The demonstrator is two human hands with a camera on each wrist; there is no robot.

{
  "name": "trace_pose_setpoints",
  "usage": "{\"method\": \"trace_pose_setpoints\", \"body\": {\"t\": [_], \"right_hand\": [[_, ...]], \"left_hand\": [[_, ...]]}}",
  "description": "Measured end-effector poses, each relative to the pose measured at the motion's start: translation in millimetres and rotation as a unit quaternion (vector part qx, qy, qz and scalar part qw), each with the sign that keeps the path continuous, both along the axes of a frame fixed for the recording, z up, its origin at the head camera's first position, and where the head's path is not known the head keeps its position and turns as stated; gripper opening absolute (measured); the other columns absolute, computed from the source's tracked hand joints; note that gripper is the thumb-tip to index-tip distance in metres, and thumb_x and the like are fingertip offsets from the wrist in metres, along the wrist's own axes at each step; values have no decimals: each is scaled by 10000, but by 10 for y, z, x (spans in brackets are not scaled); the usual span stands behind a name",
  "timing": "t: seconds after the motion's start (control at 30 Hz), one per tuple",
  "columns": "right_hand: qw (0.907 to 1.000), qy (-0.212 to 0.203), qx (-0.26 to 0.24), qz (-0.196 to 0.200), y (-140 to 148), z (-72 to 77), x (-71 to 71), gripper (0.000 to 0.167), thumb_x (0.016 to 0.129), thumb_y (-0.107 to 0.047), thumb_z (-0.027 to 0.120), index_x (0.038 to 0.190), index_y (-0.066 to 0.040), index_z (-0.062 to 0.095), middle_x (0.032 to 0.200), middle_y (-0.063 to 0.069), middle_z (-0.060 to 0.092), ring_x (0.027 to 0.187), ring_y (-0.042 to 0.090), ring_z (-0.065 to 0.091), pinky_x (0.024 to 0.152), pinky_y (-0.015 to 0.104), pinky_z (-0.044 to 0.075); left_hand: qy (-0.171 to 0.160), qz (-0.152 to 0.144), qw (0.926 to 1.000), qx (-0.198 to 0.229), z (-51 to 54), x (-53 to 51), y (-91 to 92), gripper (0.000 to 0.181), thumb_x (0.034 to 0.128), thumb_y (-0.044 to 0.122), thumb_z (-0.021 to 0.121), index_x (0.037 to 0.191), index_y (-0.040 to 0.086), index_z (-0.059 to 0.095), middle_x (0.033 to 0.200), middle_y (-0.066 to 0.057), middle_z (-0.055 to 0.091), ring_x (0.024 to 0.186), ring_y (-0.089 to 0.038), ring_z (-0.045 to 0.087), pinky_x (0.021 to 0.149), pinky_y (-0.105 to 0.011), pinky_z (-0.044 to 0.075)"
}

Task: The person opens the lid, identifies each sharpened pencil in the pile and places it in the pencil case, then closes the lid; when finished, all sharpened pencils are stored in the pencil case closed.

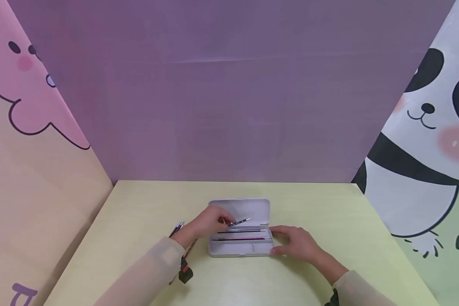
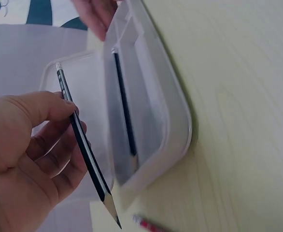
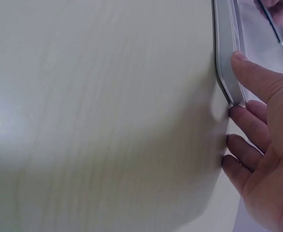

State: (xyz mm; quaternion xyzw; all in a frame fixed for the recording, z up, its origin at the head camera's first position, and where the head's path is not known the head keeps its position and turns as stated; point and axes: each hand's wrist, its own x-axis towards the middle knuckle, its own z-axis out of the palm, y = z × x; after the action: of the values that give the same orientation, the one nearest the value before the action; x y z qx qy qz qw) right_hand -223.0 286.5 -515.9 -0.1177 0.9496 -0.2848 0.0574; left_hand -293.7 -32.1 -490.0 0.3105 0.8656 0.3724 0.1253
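An open white pencil case (image 1: pixel 241 248) lies on the table with its lid (image 1: pixel 252 208) tipped back. My left hand (image 1: pixel 210 221) is over its left part, pinching a black-and-silver striped pencil (image 2: pixel 86 145) between thumb and fingers. That pencil's sharpened tip points down and its white end up in the left wrist view. A dark pencil (image 2: pixel 124 106) lies inside the case; the head view also shows a thin dark-red pencil (image 1: pixel 239 239) there. My right hand (image 1: pixel 298 243) holds the case's right end, thumb on the front edge and fingers at the side and back.
More pencils (image 1: pixel 176 228) lie on the table left of the case, partly hidden by my left arm. One with a red barrel (image 2: pixel 148 225) shows near the case's end. A purple wall (image 1: pixel 229 106) stands behind the table (image 1: pixel 310 204), with cartoon-printed panels on both sides.
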Motion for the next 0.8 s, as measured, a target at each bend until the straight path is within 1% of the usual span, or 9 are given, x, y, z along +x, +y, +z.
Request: {"method": "trace_pose_setpoints", "body": {"t": [0.13, 0.27, 0.33, 0.4, 0.53, 0.6, 0.8], "right_hand": [[10000, 37, -24, 39, -18, -36, -5, 712, 733, -445, 905, 1361, -200, 675, 1323, 55, 705, 1266, 367, 621, 1020, 591, 479], [10000, 20, -27, 39, -37, -72, -14, 712, 739, -450, 899, 1367, -207, 668, 1312, 23, 713, 1271, 354, 623, 1028, 591, 474], [10000, -16, -45, 37, -40, -80, -11, 714, 743, -448, 896, 1373, -207, 662, 1307, 7, 716, 1277, 347, 621, 1034, 588, 471], [10000, -14, -49, 69, -41, -82, -6, 717, 748, -449, 892, 1379, -201, 658, 1301, 4, 718, 1278, 349, 621, 1033, 588, 471], [9999, 28, -86, 103, -46, -73, 5, 717, 749, -447, 892, 1379, -195, 657, 1291, 4, 723, 1278, 350, 621, 1029, 583, 475], [9999, 24, -98, 80, -50, -74, 2, 713, 748, -441, 894, 1377, -201, 659, 1287, -5, 725, 1280, 344, 621, 1032, 579, 475], [9999, -39, -125, 22, -60, -73, 1, 710, 739, -429, 903, 1372, -215, 664, 1275, -27, 729, 1292, 331, 615, 1036, 574, 472]], "left_hand": [[267, -163, 9993, -216, -94, -38, 139, 246, 897, -39, 673, 1067, 72, 812, 983, -43, 775, 827, -67, 610, 729, -227, 518], [616, -315, 9966, -453, -134, -29, 217, 223, 877, -46, 691, 1009, 74, 824, 945, -10, 782, 811, -35, 621, 742, -200, 516], [632, -301, 9960, -554, -143, -3, 256, 200, 880, -32, 709, 994, 81, 829, 933, 9, 782, 810, -32, 619, 750, -194, 512], [676, -300, 9951, -661, -177, 18, 301, 188, 877, -23, 721, 980, 88, 831, 921, 23, 781, 811, -27, 617, 758, -185, 507], [873, -295, 9915, -921, -251, 42, 393, 177, 877, -6, 740, 956, 121, 834, 912, 59, 771, 825, -23, 603, 782, -183, 497], [993, -297, 9895, -1005, -269, 48, 423, 182, 876, -3, 742, 955, 133, 834, 919, 67, 770, 835, -13, 603, 795, -182, 498], [1084, -183, 9895, -938, -303, 82, 447, 166, 874, 10, 765, 935, 149, 831, 914, 79, 771, 848, -14, 624, 805, -190, 515]]}}
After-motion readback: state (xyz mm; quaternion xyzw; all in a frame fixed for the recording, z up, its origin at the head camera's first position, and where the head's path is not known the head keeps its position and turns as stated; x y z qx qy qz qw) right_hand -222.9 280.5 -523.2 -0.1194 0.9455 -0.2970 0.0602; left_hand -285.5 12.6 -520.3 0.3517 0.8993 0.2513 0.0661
